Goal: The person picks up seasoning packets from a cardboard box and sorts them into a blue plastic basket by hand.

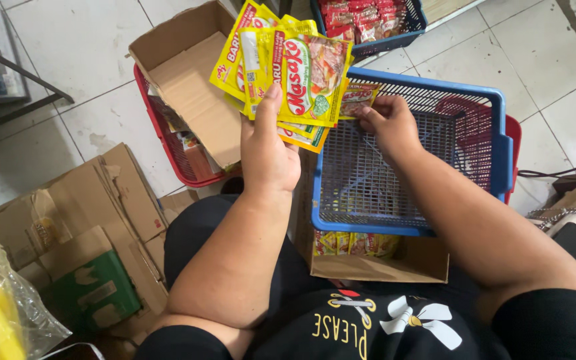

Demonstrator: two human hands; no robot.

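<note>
While the left hand [268, 150] clamps a fan of yellow seasoning sachets [288, 70], the right hand [388, 123] pinches one sachet [358, 97] above the blue basket's [501, 143] rim. Open cardboard boxes [188, 87] crowd both sides.

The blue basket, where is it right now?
In the head view the blue basket sits right of centre, on a cardboard box of yellow packets, under the right hand and beside the left hand holding a fan of yellow packets.

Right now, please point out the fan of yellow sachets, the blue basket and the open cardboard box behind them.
fan of yellow sachets [298, 77], head view, front sachet's face.
blue basket [501, 143], head view, right rim.
open cardboard box [195, 93], head view, inner bottom panel.
</note>
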